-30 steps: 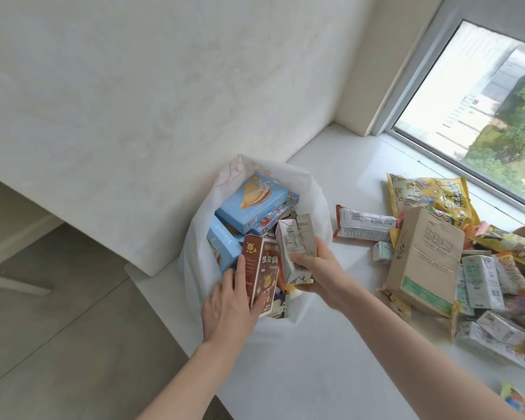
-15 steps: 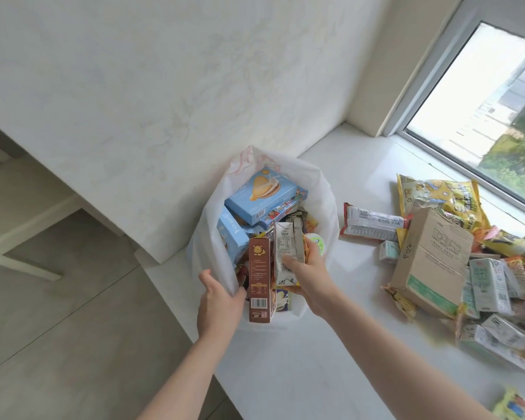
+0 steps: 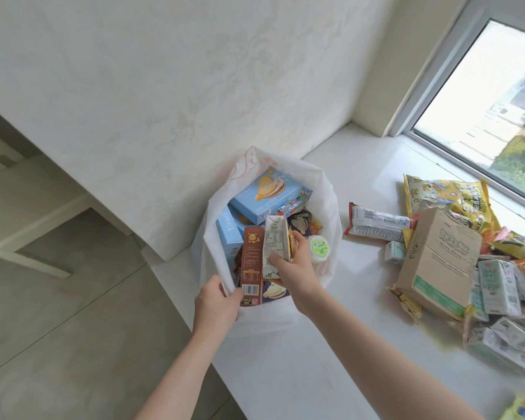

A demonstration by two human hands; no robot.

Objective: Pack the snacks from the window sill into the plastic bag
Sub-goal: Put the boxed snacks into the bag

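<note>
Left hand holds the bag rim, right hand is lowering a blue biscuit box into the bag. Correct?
Not quite. The head view shows the right hand gripping a white drink carton, not a blue box; the blue biscuit box already lies in the plastic bag. The rest stands: the left hand holds the bag rim.

Bright daylight, all from the window [image 3: 494,95] at upper right. The glass is blown out near its top, washed pale. The wall [image 3: 164,86] left of the window is evenly lit, no glare. Soft, faint shadows only; the floor [image 3: 58,313] far left of the window is dimmer, grey. Wide-angle bend: window frame leans, edges stretch. Packets [image 3: 503,338] below the window, at the right edge, are smeared and soft; centre is sharp.
</note>
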